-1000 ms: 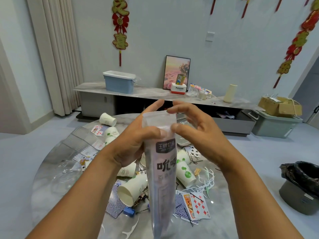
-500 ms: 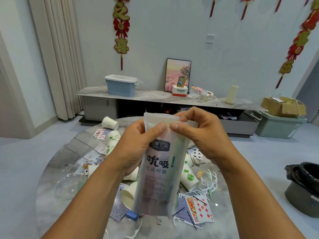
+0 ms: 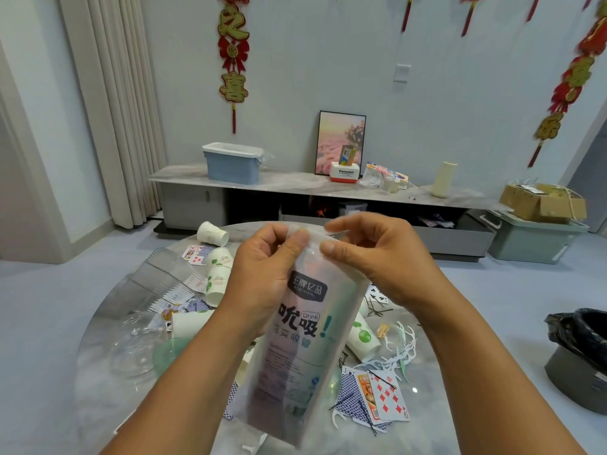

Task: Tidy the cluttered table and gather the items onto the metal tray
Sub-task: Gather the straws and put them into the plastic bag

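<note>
I hold a translucent plastic pouch (image 3: 295,349) with dark printed lettering upright above the round table (image 3: 98,366). My left hand (image 3: 262,277) grips its upper left side, thumb pressed on the front near the top. My right hand (image 3: 377,257) pinches the pouch's top right edge between thumb and fingers. Paper cups (image 3: 216,284), playing cards (image 3: 384,395) and white plastic bits (image 3: 400,349) lie scattered on the table below. The pouch and my arms hide the table's middle, and I cannot make out a metal tray.
A clear glass lid (image 3: 131,346) lies at the table's left. A low cabinet (image 3: 295,192) along the far wall carries a blue bin (image 3: 231,162), a picture (image 3: 341,142) and a cream vase (image 3: 443,178). A black-lined waste bin (image 3: 581,356) stands on the floor at right.
The pouch turned from edge-on to face me and sank lower. Both hands closed in on its top edge, and the view tilted up a little.
</note>
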